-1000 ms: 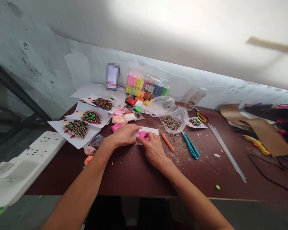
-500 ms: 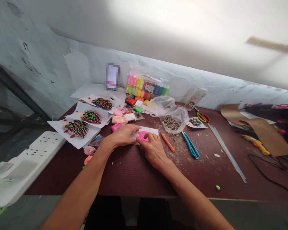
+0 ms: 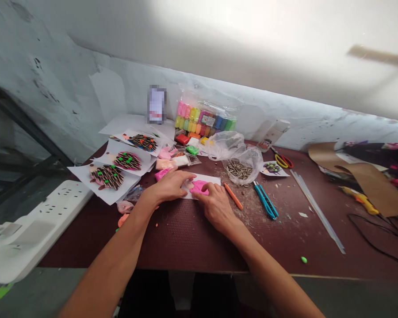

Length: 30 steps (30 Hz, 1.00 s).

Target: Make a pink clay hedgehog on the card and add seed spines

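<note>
A white card [image 3: 213, 179] lies on the table with a flattened patch of pink clay [image 3: 199, 187] on it. A small pale bit of clay sits at the patch's left end. My left hand [image 3: 172, 184] holds the card's left side, fingers over the far edge and thumb near the front. With bent fingers, my right hand [image 3: 216, 204] presses on the right part of the pink clay; its fingertips are partly hidden. Just right of the card lies an orange clay tool [image 3: 233, 196]. More pink clay [image 3: 161, 174] shows behind my left hand.
To the left are papers with spiky clay hedgehogs [image 3: 106, 176] and a white power strip [image 3: 36, 229]. A bag of seeds [image 3: 240, 170], a teal cutter [image 3: 265, 201], scissors [image 3: 283, 160], clear sticks [image 3: 318, 212] and a yellow glue gun [image 3: 361, 199] lie rightward. Clay packs [image 3: 202, 119] stand behind.
My right hand's fingers have shifted slightly right along the pink clay, showing more of it. My left hand stays on the card. The whole view has moved a little.
</note>
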Available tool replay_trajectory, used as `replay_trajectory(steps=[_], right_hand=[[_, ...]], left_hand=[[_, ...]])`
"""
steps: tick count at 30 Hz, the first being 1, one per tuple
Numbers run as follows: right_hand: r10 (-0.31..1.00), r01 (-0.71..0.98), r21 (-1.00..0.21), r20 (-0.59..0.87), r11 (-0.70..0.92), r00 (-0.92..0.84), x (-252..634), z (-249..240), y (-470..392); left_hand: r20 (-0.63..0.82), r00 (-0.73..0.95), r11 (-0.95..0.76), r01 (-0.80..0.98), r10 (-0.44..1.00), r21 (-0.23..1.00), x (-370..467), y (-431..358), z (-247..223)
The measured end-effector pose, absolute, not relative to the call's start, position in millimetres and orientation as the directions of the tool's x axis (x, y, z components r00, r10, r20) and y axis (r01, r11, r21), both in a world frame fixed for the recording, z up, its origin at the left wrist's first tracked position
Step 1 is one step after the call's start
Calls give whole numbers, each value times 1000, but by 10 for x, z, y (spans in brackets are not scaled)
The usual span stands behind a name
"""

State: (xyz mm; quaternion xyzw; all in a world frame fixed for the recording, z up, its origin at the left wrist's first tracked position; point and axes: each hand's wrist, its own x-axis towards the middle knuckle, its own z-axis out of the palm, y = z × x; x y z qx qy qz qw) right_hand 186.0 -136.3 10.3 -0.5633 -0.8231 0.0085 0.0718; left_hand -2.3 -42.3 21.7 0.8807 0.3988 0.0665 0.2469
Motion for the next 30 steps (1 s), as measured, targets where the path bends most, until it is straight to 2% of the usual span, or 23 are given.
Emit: replay_trajectory(steps=[4,14,22,30], right_hand=[[937,937,-100,142,334,-318,1882,81,-1337],[940,942,-65,113,330,-322,1860,66,-1311],[932,940,-104,203,326,-301,1926,39,-1318],[930,933,-6,78,360,-358,1925,113,-1350]], left_hand=[[-60,683,-578,659,728,481,-21,-426,215],[-76,675,-561,665,733,494,-3,-445,241],[-83,680,-562,663,729,495,-13,-437,247],[-62,690,-578,648,721,497,-27,-416,196]])
